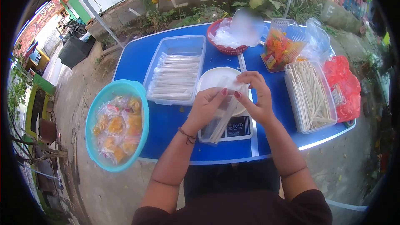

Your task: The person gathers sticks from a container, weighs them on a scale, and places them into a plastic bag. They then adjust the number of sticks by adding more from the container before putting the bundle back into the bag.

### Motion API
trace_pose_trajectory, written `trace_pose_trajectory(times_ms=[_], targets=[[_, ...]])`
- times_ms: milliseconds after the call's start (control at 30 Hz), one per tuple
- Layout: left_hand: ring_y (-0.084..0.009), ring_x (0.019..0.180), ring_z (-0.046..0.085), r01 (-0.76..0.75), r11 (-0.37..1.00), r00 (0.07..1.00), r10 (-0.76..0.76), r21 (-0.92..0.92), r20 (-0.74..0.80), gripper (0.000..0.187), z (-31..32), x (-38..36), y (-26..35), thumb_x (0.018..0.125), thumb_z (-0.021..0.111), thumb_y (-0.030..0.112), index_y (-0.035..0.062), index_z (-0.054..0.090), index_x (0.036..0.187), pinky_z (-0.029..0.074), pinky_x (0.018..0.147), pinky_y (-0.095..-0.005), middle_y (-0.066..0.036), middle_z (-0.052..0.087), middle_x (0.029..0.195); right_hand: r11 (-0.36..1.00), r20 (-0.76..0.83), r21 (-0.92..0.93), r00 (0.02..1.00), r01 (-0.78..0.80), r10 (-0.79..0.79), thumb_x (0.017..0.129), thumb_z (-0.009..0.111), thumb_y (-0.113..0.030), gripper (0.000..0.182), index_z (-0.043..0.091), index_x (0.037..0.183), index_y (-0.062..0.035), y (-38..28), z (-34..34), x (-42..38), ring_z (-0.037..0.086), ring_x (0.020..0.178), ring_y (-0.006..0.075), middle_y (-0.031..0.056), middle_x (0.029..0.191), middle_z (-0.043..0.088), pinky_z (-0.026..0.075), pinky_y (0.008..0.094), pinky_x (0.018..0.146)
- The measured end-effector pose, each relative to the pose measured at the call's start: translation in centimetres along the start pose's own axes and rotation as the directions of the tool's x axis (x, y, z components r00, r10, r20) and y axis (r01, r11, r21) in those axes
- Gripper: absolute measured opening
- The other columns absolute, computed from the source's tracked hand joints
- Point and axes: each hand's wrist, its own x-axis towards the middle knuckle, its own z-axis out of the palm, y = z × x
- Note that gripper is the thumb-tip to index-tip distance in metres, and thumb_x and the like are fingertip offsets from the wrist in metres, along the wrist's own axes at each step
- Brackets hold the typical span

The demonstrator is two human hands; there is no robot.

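Observation:
Both hands hold a narrow clear plastic bag with a few pale sticks inside, slanting down toward the table edge. My left hand pinches its upper left side, thumb and fingers together. On the other side, my right hand has thumb and fingers curled at the bag's upper end. Beneath them is a white kitchen scale with a round white plate on it. Left of the scale, a clear plastic box holds rows of wrapped stick packs. Loose pale sticks fill another box at the right.
A turquoise basin with bagged orange food stands at the left edge of the blue table. Toward the back are a red basket with plastic bags and a clear container of colourful packets. A red bag lies far right.

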Motion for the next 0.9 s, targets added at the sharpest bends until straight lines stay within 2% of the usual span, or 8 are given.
trace_pose_trajectory(times_ms=[100,300,400,533,600,733,833,900], targets=[[-0.0094,0.086,0.063,0.002,0.999,1.0,-0.002,-0.035,-0.013,0.033,0.0,0.0,0.2,0.099,0.054,0.026,-0.0025,0.068,0.108,0.05,0.078,-0.0234,-0.007,0.07,0.094,0.996,-0.06,0.046,0.995,-0.073,0.076,0.079,0.072,-0.015,0.015,0.066,0.089,-0.0051,-0.5,0.3,0.0,0.053,0.1,0.0261,0.01,0.107,0.061,0.04,0.0381,0.089],[-0.0095,0.081,0.064,-0.009,0.999,0.999,0.007,-0.053,-0.034,0.035,0.1,0.0,0.2,0.1,0.053,0.028,-0.0032,0.068,0.106,0.051,0.074,-0.0229,-0.007,0.071,0.09,0.997,0.012,-0.047,0.998,0.064,-0.064,0.077,0.072,-0.01,0.014,0.066,0.089,-0.0054,1.4,0.6,-0.5,0.052,0.102,0.0267,0.0097,0.108,0.06,0.04,0.0382,0.089],[-0.0098,0.08,0.065,-0.014,0.999,0.999,0.012,-0.047,-0.042,0.035,0.0,0.1,0.1,0.1,0.053,0.028,-0.0031,0.068,0.106,0.051,0.073,-0.0231,-0.007,0.071,0.089,1.0,-0.018,-0.009,1.0,0.021,-0.021,0.078,0.07,-0.007,0.01,0.066,0.087,-0.0051,-0.3,0.4,-0.2,0.051,0.103,0.0268,0.0102,0.111,0.059,0.04,0.0382,0.089],[-0.0101,0.081,0.065,-0.042,0.999,0.998,0.042,0.012,-0.056,0.035,-0.1,0.1,0.1,0.099,0.054,0.028,-0.0028,0.068,0.106,0.052,0.074,-0.0233,-0.008,0.071,0.09,0.997,0.071,-0.038,0.996,0.062,-0.059,0.079,0.068,-0.006,0.012,0.065,0.09,-0.0042,0.7,0.6,-0.6,0.05,0.104,0.0276,0.0108,0.113,0.058,0.04,0.0385,0.09],[-0.0101,0.081,0.065,-0.043,0.999,0.998,0.042,-0.025,-0.054,0.034,0.0,0.0,0.1,0.099,0.054,0.027,-0.0027,0.068,0.106,0.052,0.074,-0.0234,-0.008,0.071,0.09,0.997,0.103,-0.044,0.993,0.063,-0.058,0.08,0.067,-0.005,0.012,0.064,0.091,-0.0035,0.8,0.5,-0.6,0.049,0.105,0.0276,0.0108,0.114,0.058,0.04,0.0386,0.09],[-0.0093,0.08,0.064,-0.023,0.997,0.998,0.019,-0.072,-0.055,0.029,0.3,0.1,0.3,0.096,0.059,0.023,-0.0024,0.068,0.107,0.051,0.073,-0.0233,-0.008,0.071,0.092,0.999,0.04,0.029,0.999,0.036,-0.038,0.083,0.065,-0.006,0.008,0.062,0.089,-0.0028,1.0,0.6,-0.5,0.05,0.103,0.0269,0.0108,0.112,0.058,0.039,0.0386,0.088],[-0.0087,0.08,0.064,-0.073,0.996,0.997,0.072,0.057,0.011,0.025,-0.2,-0.1,0.2,0.091,0.066,0.018,-0.0019,0.069,0.106,0.051,0.072,-0.0231,-0.007,0.071,0.092,0.997,-0.018,0.074,1.0,-0.007,0.009,0.085,0.064,-0.007,0.006,0.06,0.087,-0.0026,0.7,0.5,-0.4,0.051,0.101,0.0264,0.0112,0.111,0.059,0.04,0.0376,0.087],[-0.0086,0.08,0.064,-0.063,0.993,0.998,0.063,0.096,-0.002,0.023,-0.1,-0.1,0.3,0.088,0.069,0.015,-0.0015,0.07,0.104,0.051,0.072,-0.0228,-0.007,0.071,0.091,0.996,-0.036,0.092,0.999,-0.001,0.005,0.086,0.063,-0.007,0.005,0.06,0.088,-0.0024,0.7,0.4,-0.4,0.052,0.1,0.0258,0.0115,0.109,0.059,0.041,0.0365,0.086]])
